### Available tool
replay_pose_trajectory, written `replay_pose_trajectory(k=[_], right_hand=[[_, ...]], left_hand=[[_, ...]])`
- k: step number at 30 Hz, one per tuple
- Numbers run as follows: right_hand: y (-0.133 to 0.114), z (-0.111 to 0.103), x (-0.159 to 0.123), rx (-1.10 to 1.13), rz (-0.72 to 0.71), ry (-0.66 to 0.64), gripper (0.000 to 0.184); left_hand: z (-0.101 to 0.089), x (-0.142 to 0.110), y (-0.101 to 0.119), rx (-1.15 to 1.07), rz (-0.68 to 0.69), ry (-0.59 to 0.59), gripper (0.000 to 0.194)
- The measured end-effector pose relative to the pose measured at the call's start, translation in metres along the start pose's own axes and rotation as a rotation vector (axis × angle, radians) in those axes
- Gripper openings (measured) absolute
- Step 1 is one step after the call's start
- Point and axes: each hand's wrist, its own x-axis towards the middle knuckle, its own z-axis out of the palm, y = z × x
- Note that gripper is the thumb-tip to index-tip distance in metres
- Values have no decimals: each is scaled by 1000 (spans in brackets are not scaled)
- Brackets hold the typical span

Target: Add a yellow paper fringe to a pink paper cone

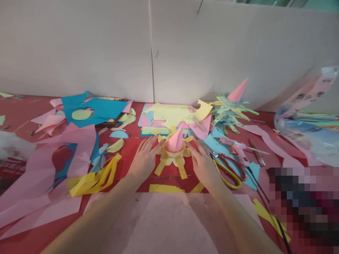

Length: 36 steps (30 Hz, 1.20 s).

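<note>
A paper craft with a pink cone [175,140] at its centre and yellow paper strips [181,167] spreading out from a scalloped pale-yellow base lies on the red surface before me. My left hand [144,155] is at its left side, fingers stretched toward its edge. On the opposite side my right hand [205,160] also has its fingers extended, the tips by the yellow strips. Both hands look open, and whether the fingertips press on the paper is hard to tell. Close to my right hand lie scissors [230,173] with red and yellow handles.
A pink glue gun [239,151] with a black cord lies right of the scissors. Behind it stands another pink-cone craft [238,92]. Cut yellow paper [169,114] is stacked at the back. Yellow strips [97,178] and pink scraps [34,176] cover the left. A white wall [106,46] closes the back.
</note>
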Motion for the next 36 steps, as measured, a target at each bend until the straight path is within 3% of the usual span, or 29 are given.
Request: replay_pose_trajectory(k=[12,17,22,26,36], right_hand=[[5,5,-2,12,37,-49,55],[-2,3,0,82,49,18,53],[-9,0,4,192,127,74,43],[-14,0,7,240,69,90,43],[-9,10,7,187,52,-7,43]], left_hand=[[3,0,0,-42,-14,-15,58],[6,1,0,-57,-71,-22,58],[5,1,6,-134,11,-41,67],[3,1,9,-149,25,-63,70],[5,1,6,-135,-13,-129,63]])
